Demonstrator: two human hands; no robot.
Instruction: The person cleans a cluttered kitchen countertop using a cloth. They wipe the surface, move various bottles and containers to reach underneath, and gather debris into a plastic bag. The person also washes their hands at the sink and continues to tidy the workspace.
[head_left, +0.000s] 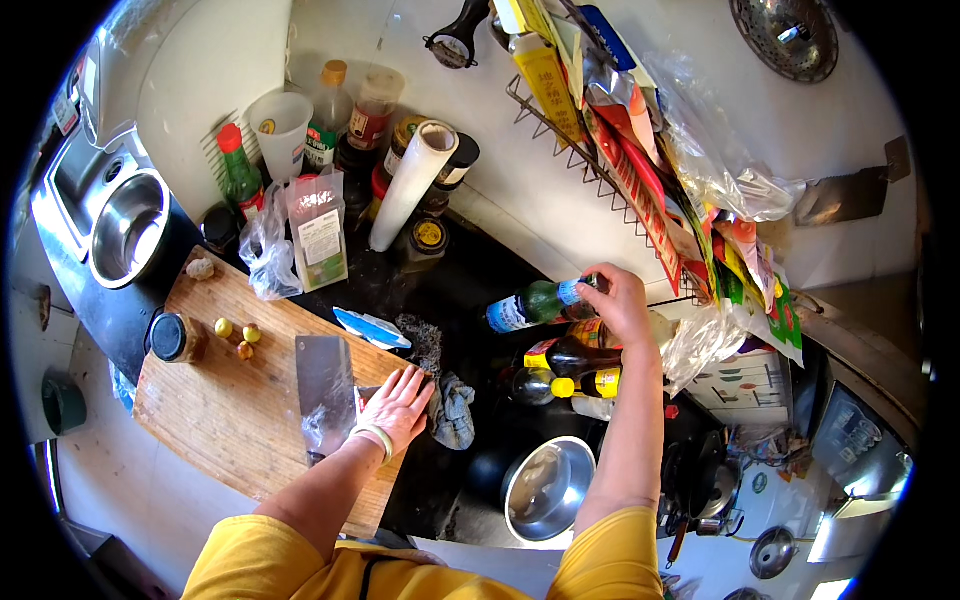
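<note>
My right hand (619, 300) grips the neck end of a green glass bottle (541, 301) with a blue label. The bottle is tilted, with its base toward the left, above other bottles. My left hand (396, 409) lies flat near the right edge of a wooden chopping board (225, 405). A small reddish item shows at its edge, mostly hidden under the palm. Beside that hand, a cleaver (326, 382) rests on the board with clear plastic on its blade. Farther left are a dark-lidded jar (172, 339) and several small round fruits (250, 332).
Dark sauce bottles (574, 358) stand under my right forearm. A steel bowl (551, 487) sits near me. A grey cloth (454, 412) and blue-and-white packet (371, 328) lie by the board. Behind are a plastic-film roll (412, 187) and a wall rack (592, 169) of packets.
</note>
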